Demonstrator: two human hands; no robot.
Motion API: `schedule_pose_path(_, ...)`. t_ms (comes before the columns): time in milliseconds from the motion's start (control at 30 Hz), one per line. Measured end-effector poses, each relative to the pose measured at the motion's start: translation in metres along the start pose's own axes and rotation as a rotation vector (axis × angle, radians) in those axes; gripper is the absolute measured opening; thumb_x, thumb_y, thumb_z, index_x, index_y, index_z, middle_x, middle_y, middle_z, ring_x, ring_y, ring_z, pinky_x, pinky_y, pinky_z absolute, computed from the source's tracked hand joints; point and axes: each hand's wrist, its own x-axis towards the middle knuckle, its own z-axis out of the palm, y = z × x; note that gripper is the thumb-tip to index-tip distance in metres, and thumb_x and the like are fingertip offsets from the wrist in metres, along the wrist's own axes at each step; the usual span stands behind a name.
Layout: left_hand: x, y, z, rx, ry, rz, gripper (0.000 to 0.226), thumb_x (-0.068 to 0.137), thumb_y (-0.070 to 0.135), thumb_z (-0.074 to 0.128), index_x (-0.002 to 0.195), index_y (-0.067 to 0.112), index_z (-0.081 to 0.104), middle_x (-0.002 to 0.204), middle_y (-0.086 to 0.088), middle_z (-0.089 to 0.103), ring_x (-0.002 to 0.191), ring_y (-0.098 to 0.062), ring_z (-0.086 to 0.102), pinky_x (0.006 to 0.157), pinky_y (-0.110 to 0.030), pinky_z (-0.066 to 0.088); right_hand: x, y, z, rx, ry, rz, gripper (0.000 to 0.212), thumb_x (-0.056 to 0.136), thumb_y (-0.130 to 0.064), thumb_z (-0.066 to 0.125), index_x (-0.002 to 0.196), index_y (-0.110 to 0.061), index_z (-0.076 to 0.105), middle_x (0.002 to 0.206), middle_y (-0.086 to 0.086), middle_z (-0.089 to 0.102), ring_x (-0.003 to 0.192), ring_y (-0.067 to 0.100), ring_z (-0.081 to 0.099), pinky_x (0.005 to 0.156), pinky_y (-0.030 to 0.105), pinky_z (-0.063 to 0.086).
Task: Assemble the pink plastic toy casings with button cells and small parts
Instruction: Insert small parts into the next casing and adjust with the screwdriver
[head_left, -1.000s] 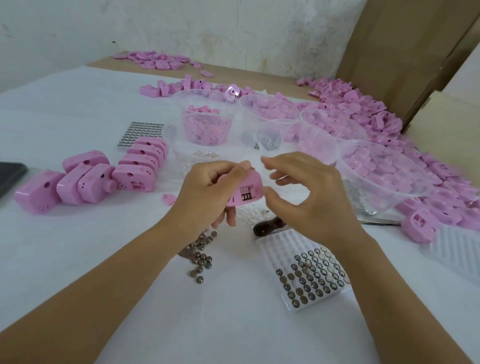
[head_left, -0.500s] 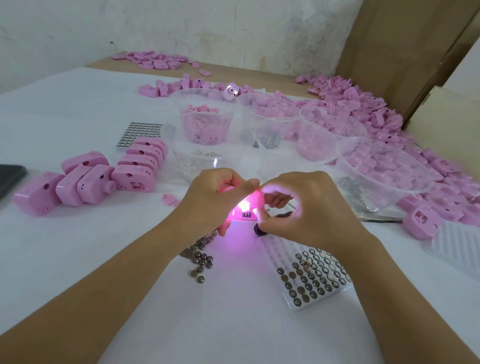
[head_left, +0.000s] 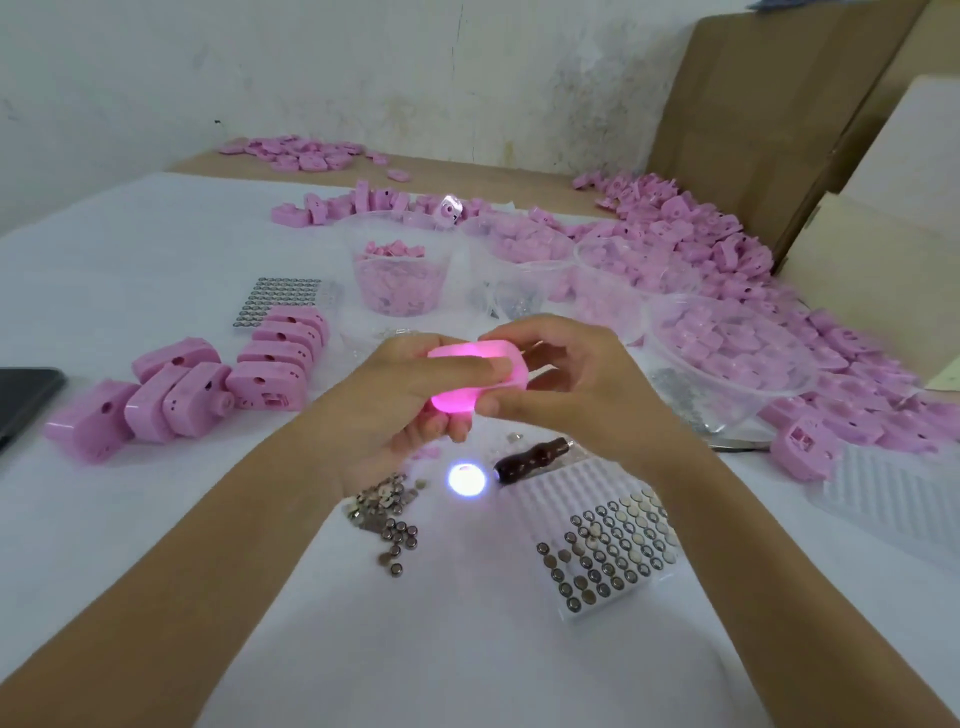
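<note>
A pink toy casing (head_left: 470, 371) glows from inside above the middle of the white table (head_left: 156, 519). My left hand (head_left: 400, 405) grips it from the left with fingers curled over its front. My right hand (head_left: 566, 384) holds its right end between thumb and fingers. The casing throws a bright light spot (head_left: 466, 478) on the table below. Loose button cells (head_left: 387, 519) lie under my left wrist. A tray of button cells (head_left: 608, 551) lies under my right forearm. A dark-handled screwdriver (head_left: 532, 457) rests beside the spot.
Assembled pink casings (head_left: 208, 384) stand in rows at the left. Clear tubs of pink parts (head_left: 400, 278) and a big bowl (head_left: 727, 353) stand behind my hands. Loose pink casings (head_left: 691, 244) cover the right. A second cell tray (head_left: 283, 301) and a dark phone (head_left: 23, 395) sit left.
The casing has been turned over between both hands and now glows brighter, with a light spot cast on the table. My hands lifted slightly off the screwdriver area.
</note>
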Motion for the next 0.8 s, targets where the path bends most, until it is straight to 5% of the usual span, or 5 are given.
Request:
schedule_pose_path(167,-0.017,0.042,0.014,-0.143,0.029,0.037,0.026,0.051,0.018,0.071,0.075,0.007,0.073,0.076,-0.009,0.061,0.030,-0.004,0.043,0.026,-0.009,0.028,0.004,-0.035,-0.017,0.125,0.017,-0.049,0.046,0.050,-0.037,0.079,0.091,-0.019,0.071,0.092,0.008,0.070,0.090,0.031,0.063,0.081,0.036,0.049)
schedule_pose_path(267,-0.029,0.057,0.019,-0.144,0.045,0.062,0.025,0.047,0.017,0.071,0.070,0.009,0.076,0.088,-0.010,0.064,0.029,-0.004,0.040,0.025,-0.008,0.026,0.004,-0.050,-0.020,0.167,-0.008,-0.075,0.039,0.054,-0.031,0.084,0.089,-0.018,0.071,0.086,0.006,0.069,0.083,0.023,0.062,0.083,0.036,0.048)
schedule_pose_path(400,-0.040,0.070,0.021,-0.126,0.061,0.085,0.018,0.046,0.017,0.072,0.062,0.011,0.075,0.073,-0.006,0.064,0.029,-0.004,0.041,0.025,-0.008,0.026,0.003,-0.064,-0.022,0.205,-0.008,-0.125,0.024,0.059,-0.020,0.078,0.082,-0.019,0.071,0.079,0.000,0.067,0.078,0.016,0.060,0.078,0.032,0.048)
schedule_pose_path(500,-0.043,0.075,0.019,-0.087,0.042,0.107,0.015,0.071,0.009,0.068,0.058,0.014,0.072,0.060,-0.002,0.059,0.031,-0.005,0.045,0.028,-0.008,0.029,0.001,-0.070,-0.022,0.223,-0.004,-0.151,0.020,0.060,-0.019,0.077,0.079,-0.018,0.070,0.074,-0.003,0.066,0.073,0.012,0.060,0.073,0.027,0.048)
schedule_pose_path(800,-0.054,0.081,0.024,-0.123,0.062,0.127,0.012,0.087,0.002,0.053,0.080,0.005,0.062,0.070,-0.005,0.054,0.031,-0.005,0.046,0.031,-0.008,0.032,-0.003,-0.077,-0.022,0.175,-0.003,-0.142,0.026,0.062,-0.021,0.076,0.087,-0.015,0.070,0.083,0.003,0.066,0.080,0.017,0.060,0.080,0.034,0.049)
